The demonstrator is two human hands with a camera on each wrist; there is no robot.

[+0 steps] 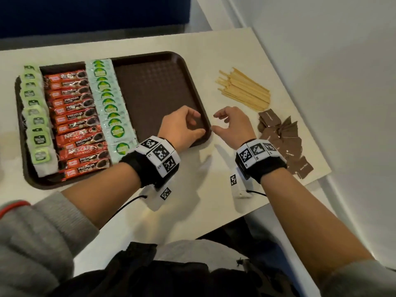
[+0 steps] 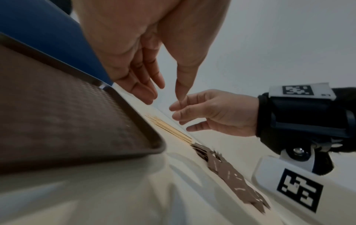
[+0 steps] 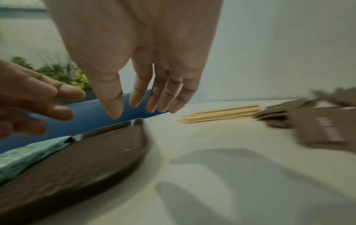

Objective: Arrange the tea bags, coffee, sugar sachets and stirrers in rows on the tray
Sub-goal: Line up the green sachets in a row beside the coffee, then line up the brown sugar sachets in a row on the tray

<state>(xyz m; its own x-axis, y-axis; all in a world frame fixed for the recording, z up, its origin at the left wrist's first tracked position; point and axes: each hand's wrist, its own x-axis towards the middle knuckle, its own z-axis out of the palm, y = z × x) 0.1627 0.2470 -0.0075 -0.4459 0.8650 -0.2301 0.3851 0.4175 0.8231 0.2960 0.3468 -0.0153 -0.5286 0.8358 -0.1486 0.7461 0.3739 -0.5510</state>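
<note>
Tray: the brown tray (image 1: 158, 86) sits on the white table (image 1: 192, 200), its left half filled, its right half bare.
Rows: green-tagged tea bags (image 1: 36, 121) at the far left, red coffee sticks (image 1: 79, 125) next, pale green sachets (image 1: 111, 110) third, all lined up.
Stirrers: wooden stirrers (image 1: 246, 91) in a loose heap on the table, right of the tray.
Brown sachets: brown sachets (image 1: 280, 138) scattered just beside the stirrers, nearer the person.
Left hand: the left hand (image 1: 182, 127) hovers over the tray's near right corner, fingers loosely curled, holding nothing.
Right hand: the right hand (image 1: 231, 125) hangs just off the tray's edge, relaxed and empty too.
</note>
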